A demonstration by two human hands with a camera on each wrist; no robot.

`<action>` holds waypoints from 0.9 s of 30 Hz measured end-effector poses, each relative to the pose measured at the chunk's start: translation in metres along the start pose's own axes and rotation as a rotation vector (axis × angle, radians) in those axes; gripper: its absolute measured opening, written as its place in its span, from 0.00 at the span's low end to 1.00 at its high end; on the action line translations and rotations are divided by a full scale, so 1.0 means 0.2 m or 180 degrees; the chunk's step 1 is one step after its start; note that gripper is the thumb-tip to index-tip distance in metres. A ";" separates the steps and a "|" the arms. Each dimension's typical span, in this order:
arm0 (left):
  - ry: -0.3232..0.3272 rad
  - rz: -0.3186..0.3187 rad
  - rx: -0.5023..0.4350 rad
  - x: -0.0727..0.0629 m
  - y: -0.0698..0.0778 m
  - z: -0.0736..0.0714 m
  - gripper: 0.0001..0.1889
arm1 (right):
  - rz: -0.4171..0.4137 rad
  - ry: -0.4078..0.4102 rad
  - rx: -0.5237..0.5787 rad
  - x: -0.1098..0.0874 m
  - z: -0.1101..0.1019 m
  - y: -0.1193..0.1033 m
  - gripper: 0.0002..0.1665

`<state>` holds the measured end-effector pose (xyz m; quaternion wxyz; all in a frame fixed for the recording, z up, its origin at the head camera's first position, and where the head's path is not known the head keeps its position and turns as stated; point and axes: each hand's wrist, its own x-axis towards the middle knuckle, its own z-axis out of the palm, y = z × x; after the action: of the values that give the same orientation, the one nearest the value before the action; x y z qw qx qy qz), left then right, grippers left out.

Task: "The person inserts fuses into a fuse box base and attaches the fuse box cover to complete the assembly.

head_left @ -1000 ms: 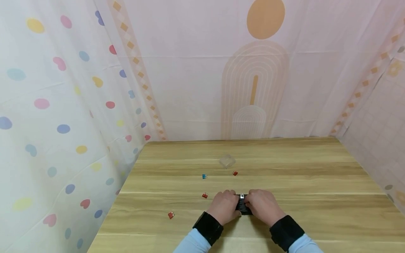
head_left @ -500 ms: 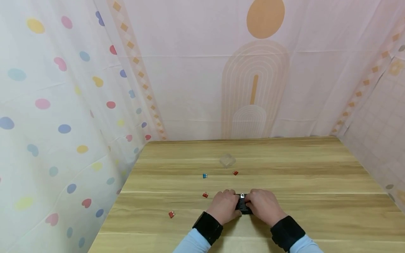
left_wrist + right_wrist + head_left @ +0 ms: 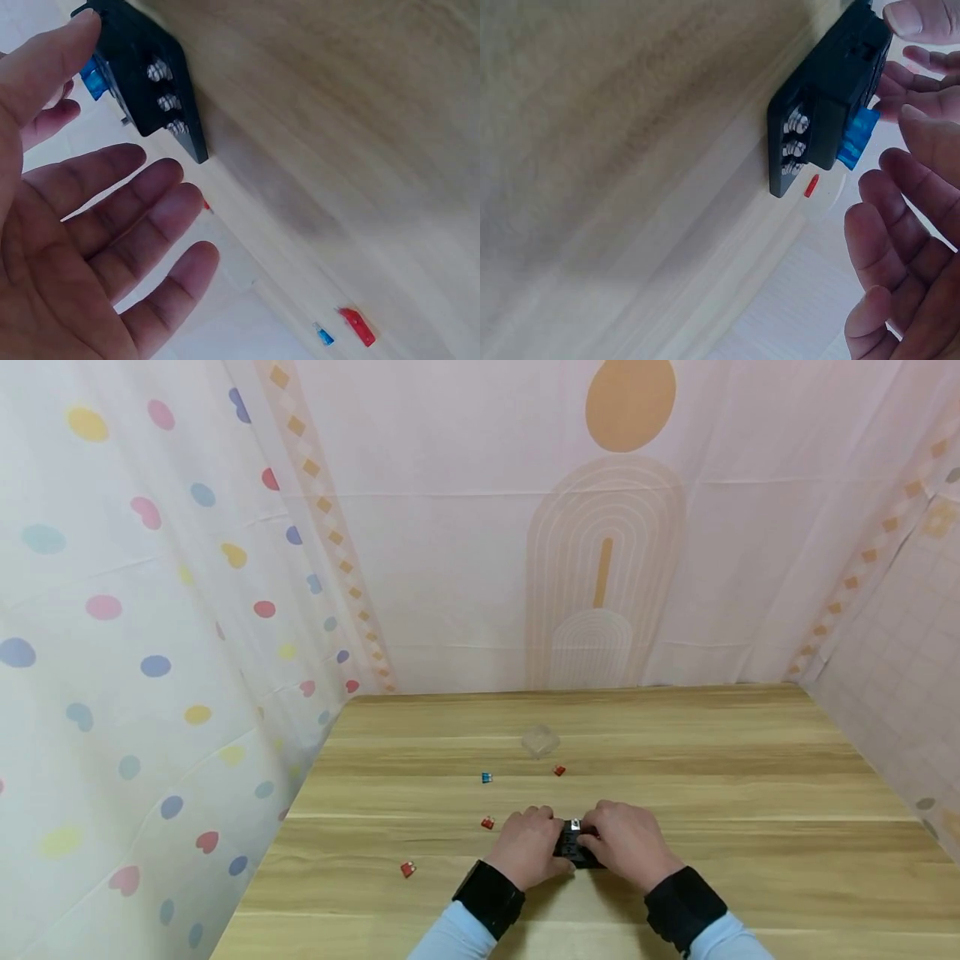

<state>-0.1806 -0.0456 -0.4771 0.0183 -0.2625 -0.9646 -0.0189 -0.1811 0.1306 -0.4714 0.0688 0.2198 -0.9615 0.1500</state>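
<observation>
A black fuse block point(image 3: 573, 852) with screw terminals point(image 3: 168, 102) along its side sits on the table between the hands. A blue blade fuse point(image 3: 859, 139) stands in its top. My left hand point(image 3: 525, 846) holds the block at its left end, thumb point(image 3: 79, 37) on one edge and fingers toward the other. My right hand point(image 3: 630, 843) hovers at the right end. In the right wrist view its fingers are spread and relaxed, and its thumb is a small gap from the blue fuse. The head view hides this fuse.
Red blade fuses point(image 3: 407, 869) lie scattered left of and beyond the block, with a loose blue blade fuse point(image 3: 487, 777) among them. A clear square plastic cover point(image 3: 540, 742) lies farther back. Patterned curtains point(image 3: 465, 568) hang behind the wooden table point(image 3: 720, 760).
My right hand has lifted slightly and drawn back a little from the fuse block. The left hand and the block have shifted slightly left; the loose fuses stay in place.
</observation>
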 end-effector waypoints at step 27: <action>-0.0065 -0.0066 0.0094 -0.02 -0.03 -0.05 0.32 | 0.0151 -0.0290 -0.0088 0.22 -0.05 0.13 0.19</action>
<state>-0.1799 -0.0524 -0.4684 0.0121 -0.2523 -0.9676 -0.0023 -0.2318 0.1388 -0.4606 0.0245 0.2026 -0.9706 0.1280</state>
